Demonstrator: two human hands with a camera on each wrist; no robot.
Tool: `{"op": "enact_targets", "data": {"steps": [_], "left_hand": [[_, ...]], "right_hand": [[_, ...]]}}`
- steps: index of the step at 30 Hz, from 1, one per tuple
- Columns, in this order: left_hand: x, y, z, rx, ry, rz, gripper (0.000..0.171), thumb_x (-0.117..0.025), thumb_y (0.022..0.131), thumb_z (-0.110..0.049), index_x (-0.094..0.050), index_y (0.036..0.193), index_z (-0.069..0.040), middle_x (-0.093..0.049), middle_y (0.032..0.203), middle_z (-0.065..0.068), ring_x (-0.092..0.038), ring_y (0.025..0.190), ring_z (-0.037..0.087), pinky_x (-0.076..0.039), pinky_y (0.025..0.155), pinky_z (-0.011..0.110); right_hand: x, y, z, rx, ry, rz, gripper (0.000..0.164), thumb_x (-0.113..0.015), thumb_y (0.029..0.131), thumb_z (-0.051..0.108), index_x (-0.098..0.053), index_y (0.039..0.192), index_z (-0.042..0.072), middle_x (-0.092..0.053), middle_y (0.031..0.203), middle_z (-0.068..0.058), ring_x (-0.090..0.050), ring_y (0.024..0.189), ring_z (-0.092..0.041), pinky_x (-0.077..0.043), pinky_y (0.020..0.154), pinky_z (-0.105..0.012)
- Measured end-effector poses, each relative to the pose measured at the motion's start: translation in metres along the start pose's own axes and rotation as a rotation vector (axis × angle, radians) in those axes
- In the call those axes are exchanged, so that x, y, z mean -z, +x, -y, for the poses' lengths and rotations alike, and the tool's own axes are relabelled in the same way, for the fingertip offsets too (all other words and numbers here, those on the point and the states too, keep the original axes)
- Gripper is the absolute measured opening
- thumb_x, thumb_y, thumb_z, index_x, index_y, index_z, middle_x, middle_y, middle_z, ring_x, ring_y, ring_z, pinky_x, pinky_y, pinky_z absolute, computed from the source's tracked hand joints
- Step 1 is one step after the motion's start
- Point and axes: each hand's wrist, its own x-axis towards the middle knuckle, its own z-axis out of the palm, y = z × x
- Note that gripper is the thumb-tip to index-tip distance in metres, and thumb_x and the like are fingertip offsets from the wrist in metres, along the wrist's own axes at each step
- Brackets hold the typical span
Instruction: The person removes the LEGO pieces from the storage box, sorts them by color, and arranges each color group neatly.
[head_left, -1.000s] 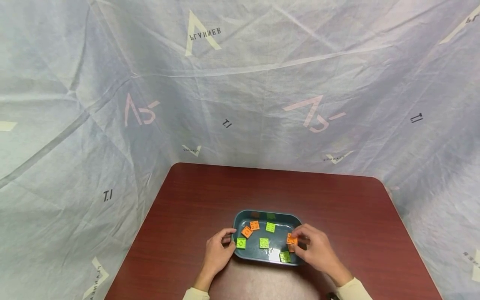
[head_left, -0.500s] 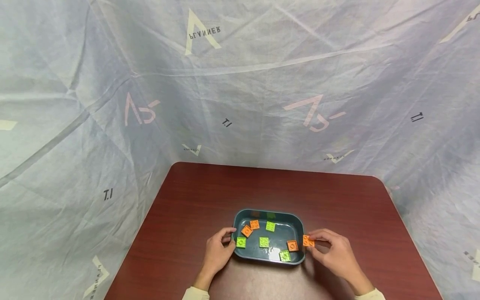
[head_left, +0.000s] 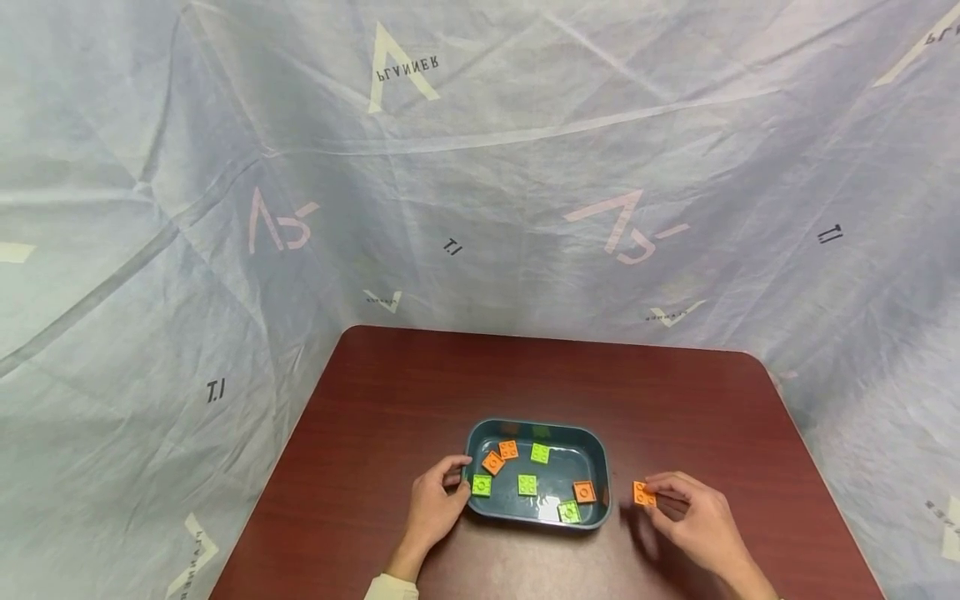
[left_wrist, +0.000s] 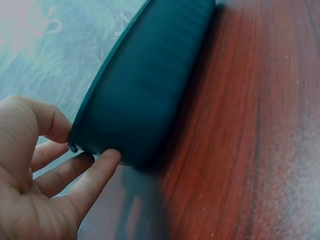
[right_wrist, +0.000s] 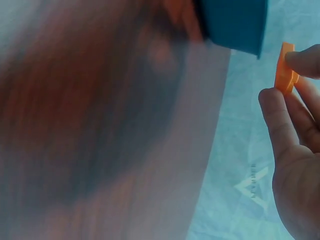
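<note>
A dark teal tray [head_left: 517,522] stands on the table with several orange and green toy building bricks inside. At its left end is my left hand [head_left: 437,502], holding the tray; in the left wrist view one finger [left_wrist: 55,124] bends to the rim while another fingertip rests on the outer wall. To the right of the tray, my right hand [head_left: 697,518] pinches an orange toy building brick [head_left: 642,493], studs up. The right wrist view shows that brick on edge between thumb and fingers, apart from the tray's corner.
Inside the tray, a green brick [head_left: 527,485] lies near the middle and an orange brick [head_left: 584,492] near the right end. The reddish-brown wooden table [head_left: 555,375] reaches back to a grey printed cloth [head_left: 480,208] hung around it.
My right hand has carried the orange brick from over the tray's right end out past the rim to the right. The left hand and the tray have stayed in place.
</note>
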Motion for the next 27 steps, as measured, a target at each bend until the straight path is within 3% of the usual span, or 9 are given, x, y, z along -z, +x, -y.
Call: {"op": "enact_targets", "data": {"steps": [10,14,19,27], "left_hand": [[0.0,-0.001,0.0,0.02,0.016,0.01,0.035,-0.073,0.091,-0.009,-0.076,0.124,-0.02,-0.077,0.122,0.002,-0.077,0.1,0.015,-0.06,0.087,0.031],[0.001,-0.002,-0.001,0.018,0.01,0.016,0.035,-0.072,0.091,-0.009,-0.076,0.125,-0.019,-0.077,0.123,0.004,-0.077,0.102,0.016,-0.06,0.087,0.03],[0.001,0.0,-0.002,0.015,0.007,0.017,0.035,-0.072,0.091,-0.009,-0.076,0.125,-0.019,-0.077,0.123,0.004,-0.077,0.102,0.018,-0.059,0.087,0.03],[0.001,0.0,0.0,0.025,0.008,0.021,0.035,-0.072,0.091,-0.009,-0.076,0.125,-0.02,-0.077,0.123,0.005,-0.077,0.102,0.017,-0.06,0.087,0.031]], "right_hand": [[-0.015,-0.011,-0.021,-0.008,-0.153,0.018,0.039,-0.093,0.069,-0.005,-0.078,0.094,0.02,-0.076,0.102,0.008,-0.074,0.088,-0.002,-0.058,0.072,-0.014],[-0.023,-0.014,-0.026,-0.024,-0.157,0.03,0.035,-0.094,0.07,-0.002,-0.079,0.092,0.021,-0.076,0.1,0.009,-0.074,0.088,-0.002,-0.058,0.071,-0.014],[-0.03,-0.014,-0.03,-0.07,-0.077,0.049,0.036,-0.09,0.07,-0.009,-0.079,0.094,0.016,-0.075,0.101,0.004,-0.075,0.088,-0.002,-0.06,0.072,-0.016],[-0.032,-0.016,-0.032,-0.232,-0.1,0.125,0.032,-0.091,0.075,-0.002,-0.078,0.097,0.018,-0.072,0.099,0.005,-0.075,0.087,-0.002,-0.06,0.073,-0.016]]}}
